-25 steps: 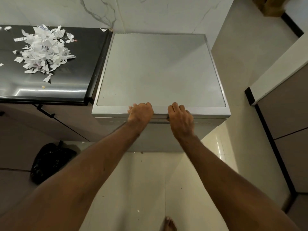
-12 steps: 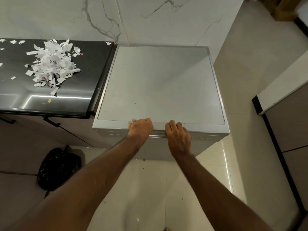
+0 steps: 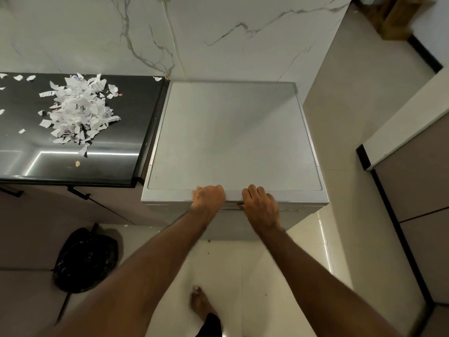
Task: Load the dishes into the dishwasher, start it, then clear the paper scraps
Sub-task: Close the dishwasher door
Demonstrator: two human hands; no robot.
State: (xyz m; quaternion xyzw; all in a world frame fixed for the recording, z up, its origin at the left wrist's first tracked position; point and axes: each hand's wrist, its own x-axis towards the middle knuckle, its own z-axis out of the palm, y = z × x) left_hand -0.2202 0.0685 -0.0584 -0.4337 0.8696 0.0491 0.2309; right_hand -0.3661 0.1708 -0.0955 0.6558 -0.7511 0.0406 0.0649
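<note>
Here both hands meet at the front top edge of the dishwasher (image 3: 234,135), side by side and near its middle. The left hand (image 3: 209,197) curls over the lip with fingers tucked under, gripping the door's upper edge; the right hand (image 3: 261,204) does likewise just beside it, knuckles up. The door looks closed. The paper scraps (image 3: 77,111) lie heaped on the black counter (image 3: 116,132), well to the left of the hands. A black bag (image 3: 85,260) sits on the floor below the counter.
</note>
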